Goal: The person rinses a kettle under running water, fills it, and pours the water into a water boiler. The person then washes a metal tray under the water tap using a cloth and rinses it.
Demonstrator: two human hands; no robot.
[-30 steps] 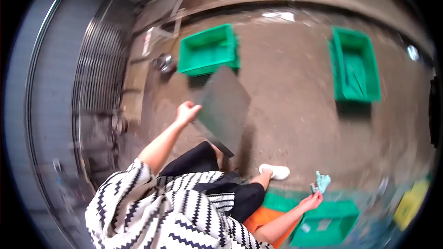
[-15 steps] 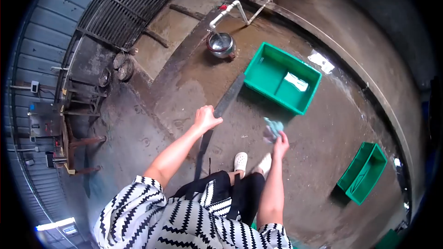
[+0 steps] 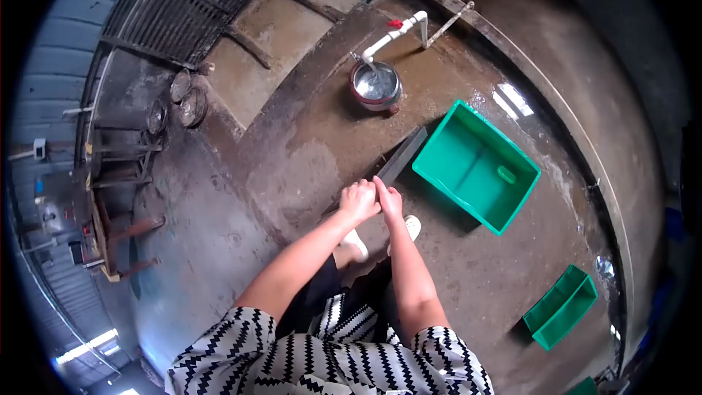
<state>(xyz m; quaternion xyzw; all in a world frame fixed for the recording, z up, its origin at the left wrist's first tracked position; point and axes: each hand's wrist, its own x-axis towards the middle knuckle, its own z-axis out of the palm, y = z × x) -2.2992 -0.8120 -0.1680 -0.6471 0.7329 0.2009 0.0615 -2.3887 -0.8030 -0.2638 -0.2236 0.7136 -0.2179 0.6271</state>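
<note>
My left hand (image 3: 358, 203) is closed around the near end of a long, dark, flat bar (image 3: 404, 155), whose far end points toward the large green crate (image 3: 452, 196). Close against it, my right hand (image 3: 391, 201) has its fingers curled together beside the bar. What the right hand holds is hidden; the pale blue cloth it had earlier does not show. The crate stands on the floor just to the right of the bar, with a bright patch inside it.
Beyond the bar, a metal pot (image 3: 376, 86) stands under a white pipe tap (image 3: 395, 42) with water running in. A smaller green crate (image 3: 561, 307) lies at the right. A wooden stand (image 3: 121, 227) is at the left. The concrete floor (image 3: 292, 153) is wet in places.
My right hand has moved left from beside the crate to meet my left hand, and the cloth has gone from sight. The view has shifted, so the crate and pot appear lower and further right.
</note>
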